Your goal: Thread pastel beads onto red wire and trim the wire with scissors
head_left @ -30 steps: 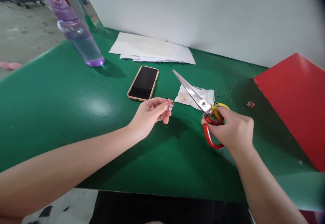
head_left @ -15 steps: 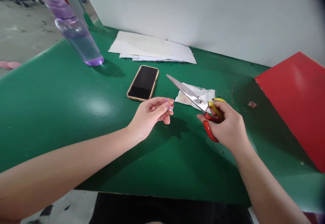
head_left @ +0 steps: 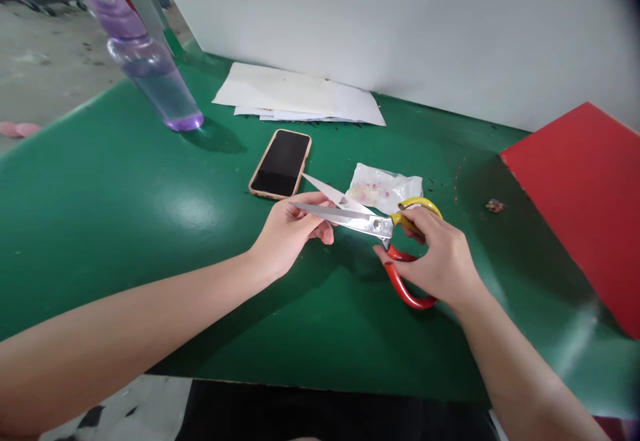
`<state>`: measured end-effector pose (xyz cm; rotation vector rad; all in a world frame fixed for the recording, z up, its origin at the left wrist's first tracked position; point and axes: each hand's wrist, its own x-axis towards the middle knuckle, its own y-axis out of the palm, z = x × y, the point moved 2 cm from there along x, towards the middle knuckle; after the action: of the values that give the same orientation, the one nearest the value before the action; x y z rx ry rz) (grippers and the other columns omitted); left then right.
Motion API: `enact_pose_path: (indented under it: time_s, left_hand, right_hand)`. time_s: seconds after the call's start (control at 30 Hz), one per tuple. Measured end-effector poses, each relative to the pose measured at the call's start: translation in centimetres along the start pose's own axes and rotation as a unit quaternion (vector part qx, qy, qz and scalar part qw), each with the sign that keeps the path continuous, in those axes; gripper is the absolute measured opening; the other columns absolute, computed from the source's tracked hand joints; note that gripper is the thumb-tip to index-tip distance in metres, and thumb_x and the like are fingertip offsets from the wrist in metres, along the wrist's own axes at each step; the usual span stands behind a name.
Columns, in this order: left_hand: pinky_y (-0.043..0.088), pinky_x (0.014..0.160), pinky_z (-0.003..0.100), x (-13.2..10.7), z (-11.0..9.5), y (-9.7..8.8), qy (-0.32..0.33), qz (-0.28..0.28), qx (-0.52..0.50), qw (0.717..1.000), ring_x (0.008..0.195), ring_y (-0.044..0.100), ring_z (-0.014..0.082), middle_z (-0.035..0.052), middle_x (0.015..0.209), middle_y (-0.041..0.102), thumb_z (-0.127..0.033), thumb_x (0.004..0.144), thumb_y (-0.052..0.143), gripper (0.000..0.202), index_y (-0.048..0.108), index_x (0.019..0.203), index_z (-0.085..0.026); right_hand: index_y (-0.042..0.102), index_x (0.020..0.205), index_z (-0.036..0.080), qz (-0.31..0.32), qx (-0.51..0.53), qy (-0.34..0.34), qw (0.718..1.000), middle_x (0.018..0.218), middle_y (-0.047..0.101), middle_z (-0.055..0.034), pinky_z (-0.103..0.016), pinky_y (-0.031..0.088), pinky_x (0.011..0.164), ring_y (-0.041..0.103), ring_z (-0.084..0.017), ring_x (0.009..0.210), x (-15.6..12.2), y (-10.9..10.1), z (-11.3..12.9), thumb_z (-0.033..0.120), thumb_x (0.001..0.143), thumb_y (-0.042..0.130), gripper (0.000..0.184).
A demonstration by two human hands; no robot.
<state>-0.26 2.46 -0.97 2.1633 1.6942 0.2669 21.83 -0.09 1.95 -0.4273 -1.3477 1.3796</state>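
Observation:
My right hand grips a pair of scissors by its yellow and red handles. The steel blades stand apart and point left, toward my left hand. My left hand is closed in a pinch on a tiny pinkish thing, which sits right between the spread blades and is mostly hidden by them. Both hands hover just above the green table. A small clear plastic bag with pale bits inside lies flat just beyond the scissors.
A phone lies face up left of the bag. A purple water bottle stands at the far left. White paper sheets rest against the white back wall. A red board covers the right side. A small scrap lies near it.
My right hand swung the scissors leftward and lowered the blades from pointing up-left to nearly level. The blades opened around the thing pinched in my left hand, which stayed in place.

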Motion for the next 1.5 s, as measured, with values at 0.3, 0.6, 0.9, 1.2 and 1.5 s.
enact_pose_path:
  time_s: [0.3,0.6,0.9,1.2,1.5]
  left_hand:
    - [0.041,0.052,0.022,0.0,0.5,-0.2,0.013,-0.006,0.009,1.0,0.049,0.056,0.0059,-0.0005,0.069,0.067,-0.027,0.085,0.067,0.017,0.076,0.099,-0.023]
    - [0.039,0.051,0.022,-0.1,0.2,-0.1,0.035,0.016,0.031,0.999,0.05,0.055,0.0062,-0.0005,0.065,0.064,-0.027,0.088,0.063,0.017,0.077,0.097,-0.023]
    - [0.036,0.05,0.021,0.0,0.2,-0.1,0.031,0.012,0.047,0.998,0.049,0.053,0.0053,-0.0016,0.059,0.061,-0.03,0.088,0.064,0.017,0.077,0.097,-0.024]
    - [0.04,0.05,0.023,0.0,0.5,-0.1,0.007,-0.001,0.029,1.0,0.047,0.053,0.006,-0.001,0.066,0.066,-0.031,0.084,0.068,0.014,0.077,0.09,-0.023]
    - [0.041,0.051,0.025,0.0,0.7,-0.2,-0.02,0.011,0.041,0.999,0.046,0.054,0.0082,-0.0007,0.057,0.063,-0.028,0.086,0.065,0.014,0.075,0.088,-0.02]
  right_hand:
    - [0.055,0.099,0.019,-0.008,-0.009,-0.031,0.999,0.081,0.06,-0.0009,-0.028,0.053,0.06,0.057,-0.014,0.068,-0.3,-0.3,-0.2,0.027,0.065,0.073,0.04]
    - [0.057,0.101,0.017,-0.018,-0.044,-0.052,0.997,0.081,0.062,-0.0012,-0.027,0.054,0.062,0.059,-0.014,0.07,-0.1,-0.9,-0.4,0.026,0.064,0.074,0.041]
    - [0.058,0.101,0.017,-0.015,-0.056,-0.062,0.996,0.077,0.059,0.0003,-0.027,0.051,0.06,0.058,-0.014,0.069,-0.1,-1.0,-0.6,0.024,0.063,0.073,0.041]
    - [0.058,0.1,0.017,-0.01,-0.066,-0.081,0.994,0.076,0.06,-0.0006,-0.027,0.05,0.058,0.058,-0.015,0.067,-0.1,-1.5,-1.1,0.029,0.066,0.073,0.039]
    - [0.059,0.093,0.016,-0.012,-0.086,-0.096,0.992,0.071,0.058,0.0006,-0.025,0.046,0.055,0.056,-0.013,0.061,-0.1,-1.9,-1.5,0.028,0.067,0.071,0.031]
